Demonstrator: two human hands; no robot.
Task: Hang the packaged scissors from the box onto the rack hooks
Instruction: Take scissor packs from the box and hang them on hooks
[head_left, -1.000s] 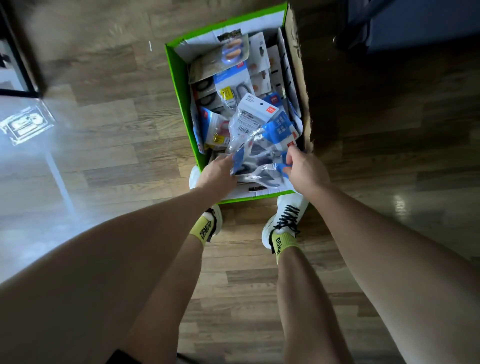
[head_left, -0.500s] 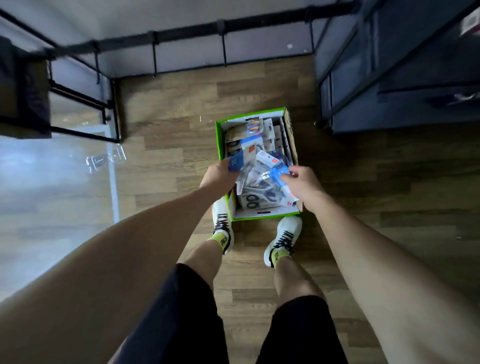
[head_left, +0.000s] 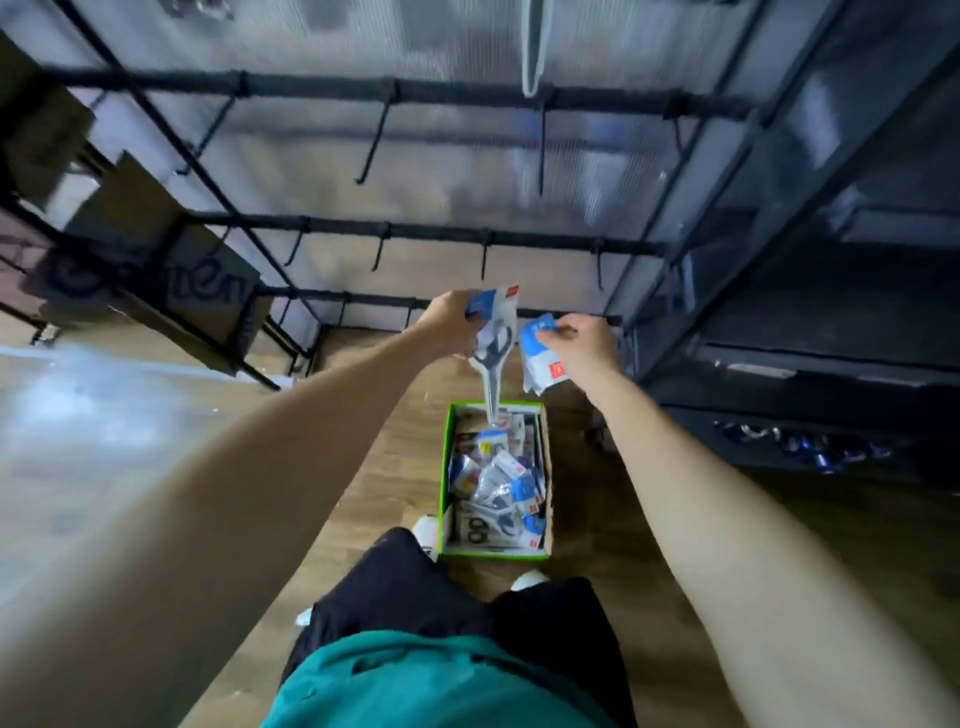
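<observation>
A: Where are the scissors?

B: One pack (head_left: 493, 338) hangs from the left hand (head_left: 451, 322), fingers clamped on its blue header, blades pointing down over the box (head_left: 444, 478). The right hand (head_left: 582, 345) pinches a second pack (head_left: 540, 358) by its top. Both are up near the lowest rail, neither on a hook (head_left: 483, 262). More packs lie in the box on the floor.

A: What could go wrong?

B: With both hands full, neither is free to steady a header, so I'd expect the hang hole could miss the hook tip and the pack slip off. The picture is blurred, and I can't make out the holes. A loose pinch on the slick plastic could also drop a pack back towards the box or floor.
</observation>
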